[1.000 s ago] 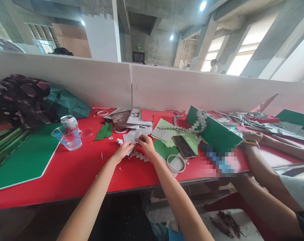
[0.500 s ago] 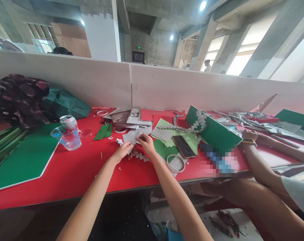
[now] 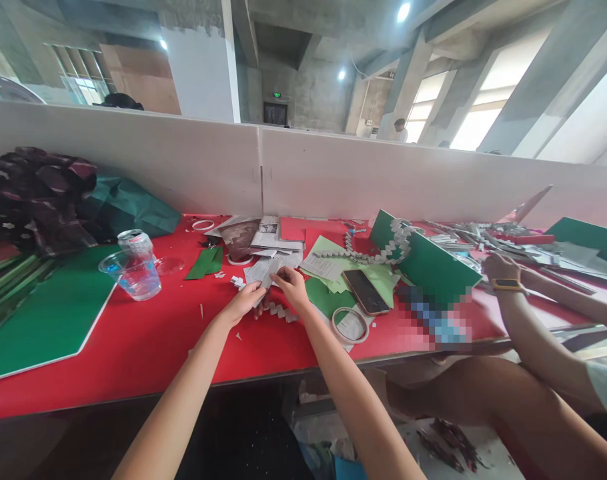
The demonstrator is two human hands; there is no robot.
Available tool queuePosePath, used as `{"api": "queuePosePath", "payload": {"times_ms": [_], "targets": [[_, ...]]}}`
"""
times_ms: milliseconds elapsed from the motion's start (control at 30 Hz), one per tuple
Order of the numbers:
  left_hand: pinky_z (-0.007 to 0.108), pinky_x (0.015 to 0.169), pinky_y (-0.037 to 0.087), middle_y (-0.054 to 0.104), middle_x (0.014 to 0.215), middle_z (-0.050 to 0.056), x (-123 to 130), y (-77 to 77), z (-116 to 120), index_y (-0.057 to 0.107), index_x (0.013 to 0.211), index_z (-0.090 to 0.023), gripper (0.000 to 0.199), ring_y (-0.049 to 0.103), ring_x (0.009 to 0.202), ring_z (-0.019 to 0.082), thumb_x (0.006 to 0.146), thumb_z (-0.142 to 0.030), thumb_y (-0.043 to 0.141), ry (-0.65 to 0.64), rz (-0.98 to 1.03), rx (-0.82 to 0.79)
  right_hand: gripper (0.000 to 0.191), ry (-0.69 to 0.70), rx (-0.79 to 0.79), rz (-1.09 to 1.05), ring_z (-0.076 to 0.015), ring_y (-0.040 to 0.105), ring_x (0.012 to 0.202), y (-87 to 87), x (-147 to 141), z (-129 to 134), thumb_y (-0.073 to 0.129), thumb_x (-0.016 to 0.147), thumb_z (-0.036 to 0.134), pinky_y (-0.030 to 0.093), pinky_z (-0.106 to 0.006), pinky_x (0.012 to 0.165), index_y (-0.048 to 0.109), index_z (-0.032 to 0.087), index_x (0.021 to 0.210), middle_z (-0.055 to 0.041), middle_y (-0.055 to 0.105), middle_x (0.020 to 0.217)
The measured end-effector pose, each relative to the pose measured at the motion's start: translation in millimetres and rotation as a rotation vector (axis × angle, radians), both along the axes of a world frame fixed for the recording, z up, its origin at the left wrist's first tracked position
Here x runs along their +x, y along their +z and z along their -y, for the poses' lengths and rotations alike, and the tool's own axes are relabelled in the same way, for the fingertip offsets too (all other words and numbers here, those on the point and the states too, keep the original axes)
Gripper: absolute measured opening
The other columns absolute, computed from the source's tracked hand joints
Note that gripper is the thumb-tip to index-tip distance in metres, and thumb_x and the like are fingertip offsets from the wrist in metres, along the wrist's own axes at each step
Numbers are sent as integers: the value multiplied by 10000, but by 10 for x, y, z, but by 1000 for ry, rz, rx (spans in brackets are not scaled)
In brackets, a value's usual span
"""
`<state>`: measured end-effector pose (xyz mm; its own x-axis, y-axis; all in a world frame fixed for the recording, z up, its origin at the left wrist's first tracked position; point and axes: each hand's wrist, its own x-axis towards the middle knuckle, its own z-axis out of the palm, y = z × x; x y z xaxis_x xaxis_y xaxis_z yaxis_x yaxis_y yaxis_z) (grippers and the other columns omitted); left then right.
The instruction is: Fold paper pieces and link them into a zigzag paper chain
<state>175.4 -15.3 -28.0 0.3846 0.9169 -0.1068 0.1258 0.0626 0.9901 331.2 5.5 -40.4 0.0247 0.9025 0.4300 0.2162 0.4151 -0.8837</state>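
Observation:
Between my two hands is a small grey paper strip [image 3: 269, 275]. My left hand [image 3: 245, 301] pinches its lower left side, and my right hand [image 3: 290, 285] has its fingers closed on the right side. Just below them a zigzag chain of folded paper [image 3: 282, 312] lies on the red table [image 3: 263, 353]. Small white folded pieces [image 3: 237, 281] rest left of the strip, with a printed sheet [image 3: 256, 269] behind it. A roll of tape [image 3: 350, 325] and a phone [image 3: 366, 292] are to the right of my right hand.
A plastic cup [image 3: 138, 277] and a can [image 3: 136, 241] stand at the left, beside a green board [image 3: 48, 327]. Another green board [image 3: 433, 267] stands at the right with a longer paper chain [image 3: 383, 257]. A co-worker's arm [image 3: 528, 320] reaches in from the right.
My hands keep almost the same place and hold on the paper strip. At the right, the co-worker's near hand and arm have shifted a little to the right.

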Motion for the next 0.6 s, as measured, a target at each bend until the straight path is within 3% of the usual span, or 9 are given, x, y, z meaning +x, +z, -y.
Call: {"api": "queuePosePath", "payload": {"times_ms": [233,600], "targets": [[223,402,336,570,574,-3,-2,-7,-19,481,775,-190,246,508,432,125,805,-415,575,7,1,-20,294,-105,-15,-25,-113,310,574,-28,24,-49,571,748,436,263,-242,548,417,210,640,49,361,580],[220,376,324,602,587,8,-14,-10,-28,485,801,-185,211,472,400,113,802,-387,546,36,11,-52,279,-243,-13,-82,-128,354,609,-74,62,-93,541,761,446,291,-245,575,426,216,655,32,425,621]]}}
